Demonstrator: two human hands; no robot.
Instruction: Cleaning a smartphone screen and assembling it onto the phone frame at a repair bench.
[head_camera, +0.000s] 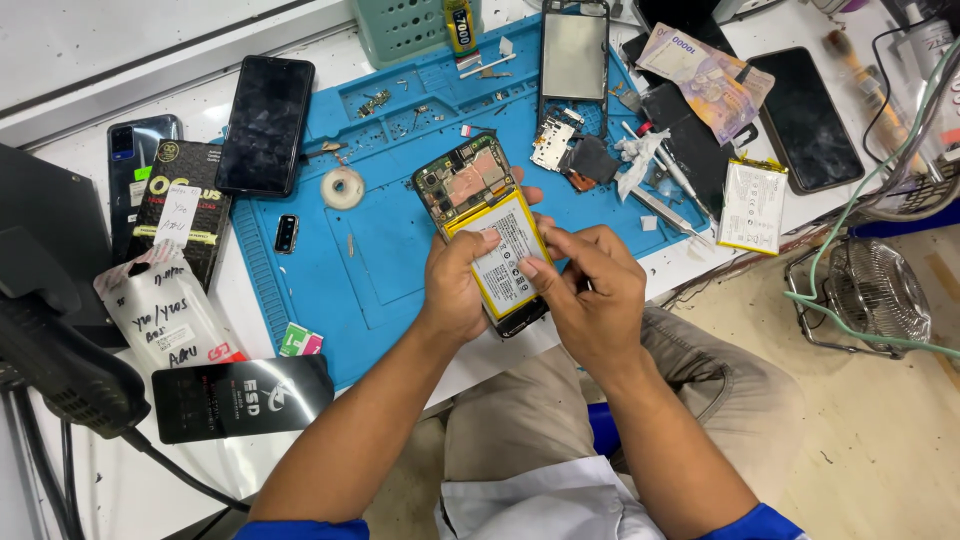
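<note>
Both hands grip the phone: left cradles its edges, right pinches the battery; light, fragile, likely bendable

Blue mat; yellow-edged, seemingly white battery.

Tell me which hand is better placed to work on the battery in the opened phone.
Right, probably. The right hand already has its fingers on the yellow-edged battery, while the left hand is wrapped around the opened phone, holding it above the blue mat.
</note>
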